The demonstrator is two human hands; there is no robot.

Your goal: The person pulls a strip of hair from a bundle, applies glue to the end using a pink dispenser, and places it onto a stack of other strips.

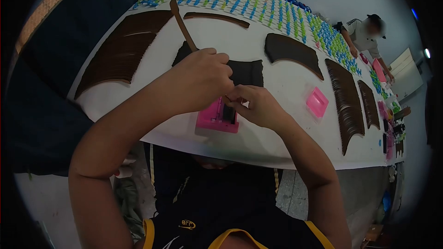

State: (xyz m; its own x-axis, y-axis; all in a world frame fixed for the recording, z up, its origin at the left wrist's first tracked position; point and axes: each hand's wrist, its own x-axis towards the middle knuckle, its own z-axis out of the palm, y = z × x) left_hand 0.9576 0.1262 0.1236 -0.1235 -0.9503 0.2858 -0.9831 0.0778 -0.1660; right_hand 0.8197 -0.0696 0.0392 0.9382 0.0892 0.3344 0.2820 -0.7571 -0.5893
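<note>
My left hand (205, 80) is closed round a long, thin brown strip (183, 27) that sticks out past the knuckles toward the far left. Against it, my right hand (254, 103) pinches with thumb and forefinger; a brownish bit, apparently the strip's near end, shows at those fingertips. Just beneath both hands sits a pink box (217, 122) with a dark insert, partly covered by my fingers. Behind the hands lies a dark sheet of joined strips (249, 71), its middle hidden by my left hand.
Brown strips (124, 46) lie in rows at the left, with more strip rows (344, 101) at the right. A dark curved panel (293, 53) and pink tray (317, 102) lie nearer. Blue and green clips (263, 9) line the far edge, where another person (364, 34) works.
</note>
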